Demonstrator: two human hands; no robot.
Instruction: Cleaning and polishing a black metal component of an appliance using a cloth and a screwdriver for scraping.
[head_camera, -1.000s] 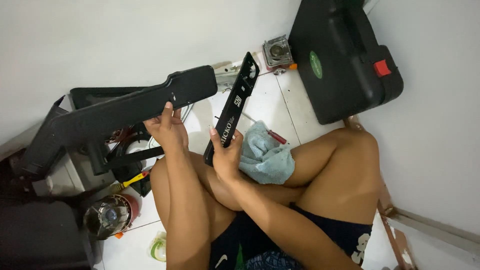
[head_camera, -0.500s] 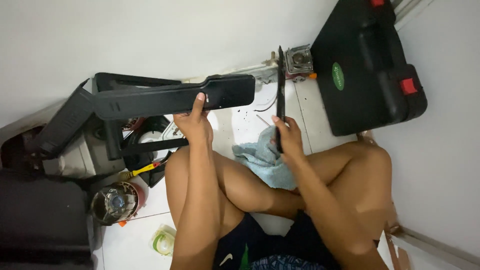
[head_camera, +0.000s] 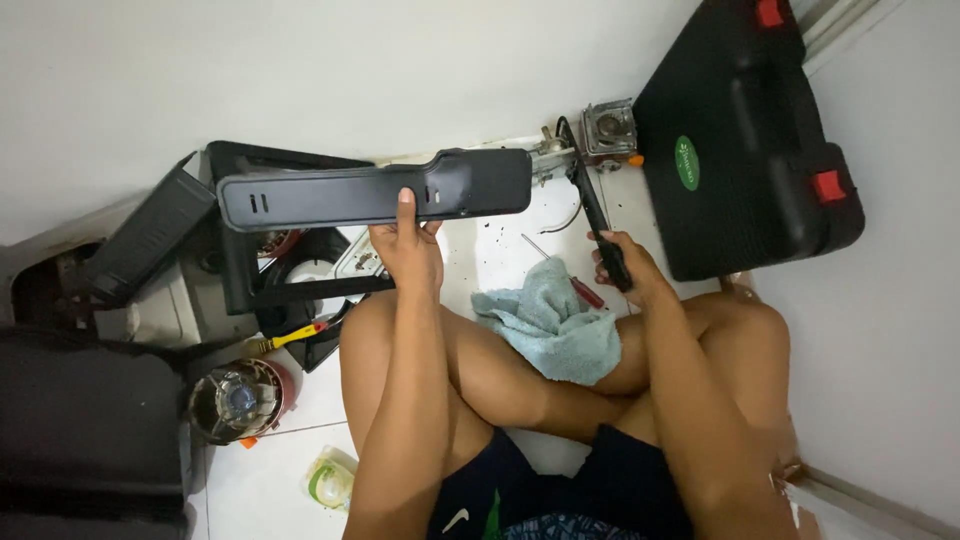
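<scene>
Long black plastic panels fill both hands. The wider black plastic cover panel (head_camera: 375, 195), with rounded ends and two small slots near one end, lies level above the person's knees, and the left hand (head_camera: 408, 252) is closed on its lower edge, thumb up over its face. Just beside that panel's end, the right hand (head_camera: 628, 268) is wrapped around a narrow black plastic strip (head_camera: 598, 220) held edge-on. Below and between the hands, a crumpled light blue cloth (head_camera: 555, 325) rests on the white tiled floor (head_camera: 505, 245) against the crossed legs, touching a red-handled screwdriver (head_camera: 570, 280). Beyond the strip stands a black tool case with red latches (head_camera: 745, 130). Near the cover panel's slotted end lies a yellow-handled screwdriver (head_camera: 290, 338).
</scene>
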